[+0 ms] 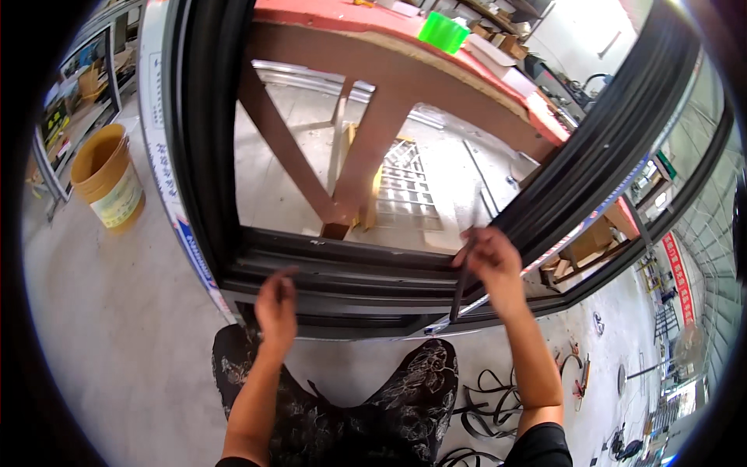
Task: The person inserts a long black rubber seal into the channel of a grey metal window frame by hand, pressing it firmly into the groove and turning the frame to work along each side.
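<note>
In front of me stands a dark window frame [350, 276] with grooved rails, edged with white printed protective film [180, 210]. My right hand [495, 261] is closed on a thin dark strip [461, 292], at the frame's lower right corner. The strip hangs down across the bottom rail; whether it is rubber or another material I cannot tell. My left hand [275, 311] is beside the lower left part of the bottom rail, its forefinger stretched out, the thumb a little apart. Nothing shows in it, and some of its fingers are hidden.
Loose black strips [494, 401] lie coiled on the floor by my right knee. A yellow bucket [109, 179] stands at the left. Beyond the frame is a red-topped workbench [373, 58] with a green container [443, 33]. Cardboard boxes [591, 241] sit at the right.
</note>
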Motion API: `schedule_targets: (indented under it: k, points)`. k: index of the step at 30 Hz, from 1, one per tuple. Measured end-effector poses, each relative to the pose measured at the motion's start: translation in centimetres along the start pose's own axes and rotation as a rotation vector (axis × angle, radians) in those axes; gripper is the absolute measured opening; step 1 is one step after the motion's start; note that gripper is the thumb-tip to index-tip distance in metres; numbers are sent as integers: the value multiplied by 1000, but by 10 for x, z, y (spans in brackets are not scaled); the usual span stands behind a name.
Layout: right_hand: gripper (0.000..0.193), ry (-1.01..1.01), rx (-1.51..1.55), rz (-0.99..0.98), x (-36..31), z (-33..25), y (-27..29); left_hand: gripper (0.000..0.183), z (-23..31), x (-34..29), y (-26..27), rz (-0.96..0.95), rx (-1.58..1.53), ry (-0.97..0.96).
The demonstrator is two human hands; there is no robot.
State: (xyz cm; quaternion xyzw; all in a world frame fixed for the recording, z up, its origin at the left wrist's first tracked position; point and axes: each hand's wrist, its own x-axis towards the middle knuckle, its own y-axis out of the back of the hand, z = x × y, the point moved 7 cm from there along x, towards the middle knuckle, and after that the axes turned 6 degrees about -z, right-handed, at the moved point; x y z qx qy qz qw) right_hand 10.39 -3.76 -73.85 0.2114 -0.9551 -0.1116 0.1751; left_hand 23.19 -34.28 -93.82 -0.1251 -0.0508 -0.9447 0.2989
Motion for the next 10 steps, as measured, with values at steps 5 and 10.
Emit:
schedule_targets:
  k: [5, 10]
  points:
    - [34, -231, 75, -434, -26, 64, -107, 29, 25, -37, -67, -503, -572, 249]
    - [51, -519, 488, -665, -32, 113, -163, 36, -21, -36, -55, -168, -609, 372]
